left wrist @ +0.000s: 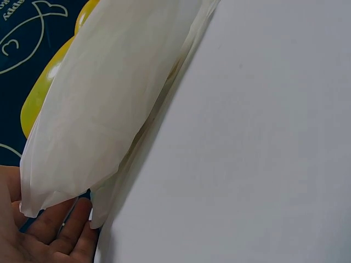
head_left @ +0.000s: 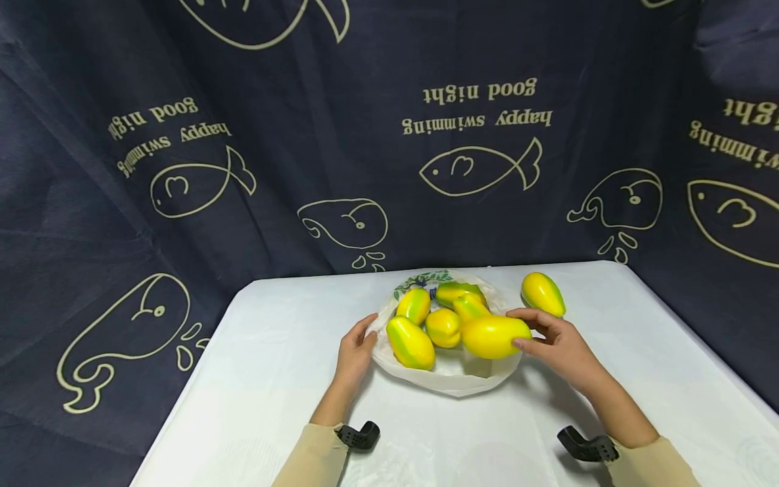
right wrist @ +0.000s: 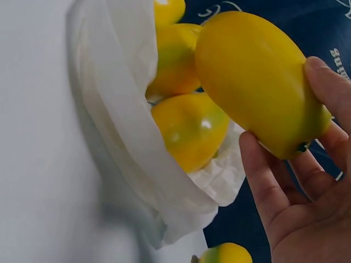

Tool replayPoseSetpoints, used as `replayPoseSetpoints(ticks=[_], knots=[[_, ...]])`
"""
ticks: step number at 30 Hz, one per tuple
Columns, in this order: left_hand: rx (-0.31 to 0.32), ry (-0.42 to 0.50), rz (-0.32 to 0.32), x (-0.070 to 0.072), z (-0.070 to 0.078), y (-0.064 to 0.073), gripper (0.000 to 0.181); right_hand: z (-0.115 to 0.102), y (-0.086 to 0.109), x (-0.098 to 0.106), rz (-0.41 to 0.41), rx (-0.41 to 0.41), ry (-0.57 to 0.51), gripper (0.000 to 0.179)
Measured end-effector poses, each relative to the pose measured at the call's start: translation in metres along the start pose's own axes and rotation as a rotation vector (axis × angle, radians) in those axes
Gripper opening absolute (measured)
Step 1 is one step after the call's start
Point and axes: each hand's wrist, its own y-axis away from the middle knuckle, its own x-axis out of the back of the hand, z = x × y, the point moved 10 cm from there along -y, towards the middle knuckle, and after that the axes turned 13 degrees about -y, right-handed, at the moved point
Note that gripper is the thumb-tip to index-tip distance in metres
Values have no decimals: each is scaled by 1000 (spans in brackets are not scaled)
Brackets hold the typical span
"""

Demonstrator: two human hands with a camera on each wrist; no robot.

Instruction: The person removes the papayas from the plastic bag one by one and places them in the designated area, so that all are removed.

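Head view: your right hand [head_left: 562, 348] grips the held fruit [head_left: 491, 337] by its right end, above the right side of the bag [head_left: 447, 387] near the table's [head_left: 243, 379] far edge. The long axis runs roughly parallel to that edge, free end pointing left over the bagged fruits [head_left: 411, 343]. The loose fruit [head_left: 543, 294] lies toward the far right corner, nearer your right hand.

Left wrist view: your left hand [left wrist: 52, 230] pinches the bag's rim.

Right wrist view: your fingertips [right wrist: 249, 145] grasp the held fruit's dark-tipped end.

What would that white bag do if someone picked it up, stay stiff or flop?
The white bag would probably flop, since its thin-looking walls crease and fold. It might bulge or sag, because several rounded yellow fruits lie loosely inside. Its wide-open mouth suggests fruits could roll out if tipped.
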Motion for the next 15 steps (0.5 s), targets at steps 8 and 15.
replayPoseSetpoints(ticks=[8,15], knots=[[18,-24,11,0,-3,-1,38,-7,2,27,150,19,9,43],[17,-16,1,-1,-3,-2,39,-7,4,52,274,38,-123,44]])
